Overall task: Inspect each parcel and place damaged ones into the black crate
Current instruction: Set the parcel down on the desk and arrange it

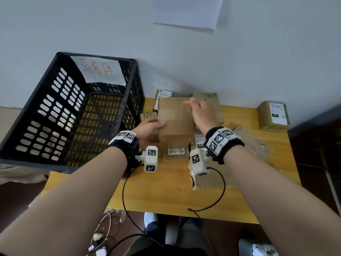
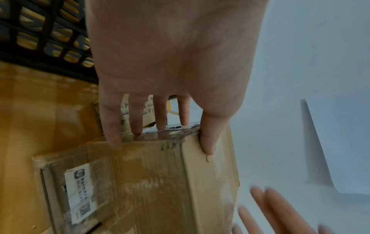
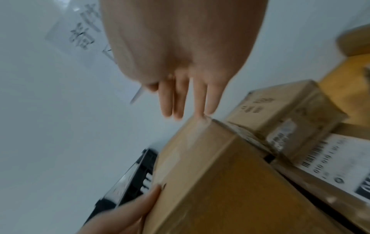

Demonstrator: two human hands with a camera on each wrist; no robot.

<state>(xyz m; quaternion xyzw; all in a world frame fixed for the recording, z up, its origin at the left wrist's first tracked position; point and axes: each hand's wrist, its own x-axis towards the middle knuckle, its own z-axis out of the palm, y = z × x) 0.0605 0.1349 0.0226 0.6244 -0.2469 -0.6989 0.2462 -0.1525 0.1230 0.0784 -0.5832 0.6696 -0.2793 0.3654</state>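
Observation:
A brown taped cardboard parcel [image 1: 175, 117] is held tilted above the wooden table [image 1: 166, 193]. My left hand [image 1: 150, 126] grips its left edge, thumb on the near face and fingers [image 2: 138, 126] round the far side. My right hand [image 1: 198, 109] hovers over the parcel's far right corner with straight fingers [image 3: 208, 102], one tip touching that corner. The parcel [image 2: 160, 182] carries a small white label low on one face. The black crate [image 1: 73, 111], with a handwritten paper sign, stands at the left, just beside my left hand.
Several other parcels lie behind and to the right: one at the far right [image 1: 274, 115], one behind my right hand [image 1: 207, 98], a labelled one under my right wrist [image 1: 200, 140]. Crumpled clear wrap [image 1: 252, 145] lies to the right. Cables hang over the table's front edge.

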